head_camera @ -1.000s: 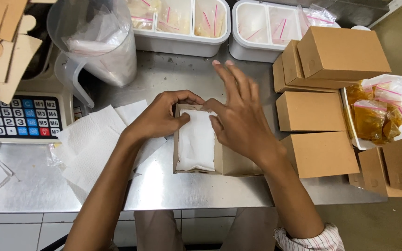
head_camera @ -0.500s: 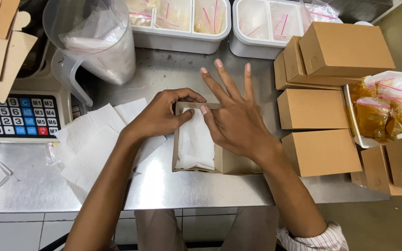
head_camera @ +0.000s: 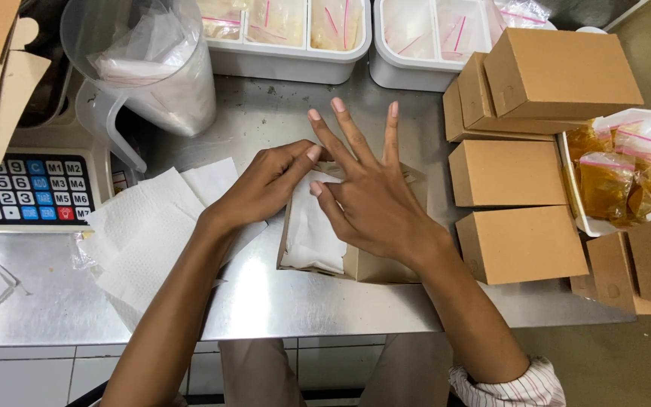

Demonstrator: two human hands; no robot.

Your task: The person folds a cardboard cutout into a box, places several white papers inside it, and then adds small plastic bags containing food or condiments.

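An open brown cardboard box (head_camera: 374, 265) lies on the steel counter (head_camera: 280, 301), with a folded white paper napkin (head_camera: 314, 234) lying inside it. My left hand (head_camera: 265, 185) pinches the napkin's top left corner at the box's upper edge. My right hand (head_camera: 367, 196) rests flat across the box, thumb pressing the napkin, three fingers spread and pointing away from me.
Loose white napkins (head_camera: 141, 230) lie left of the box. Closed brown boxes (head_camera: 518, 173) are stacked to the right, beside a white tray of yellow sachets (head_camera: 615, 177). Two white bins (head_camera: 295, 38) of small bags stand at the back, a clear jug (head_camera: 148, 64) and a scale keypad (head_camera: 28, 188) at left.
My right hand has slid left and down onto the napkin, fingers spreading wider. My left hand stays at the napkin's top corner.
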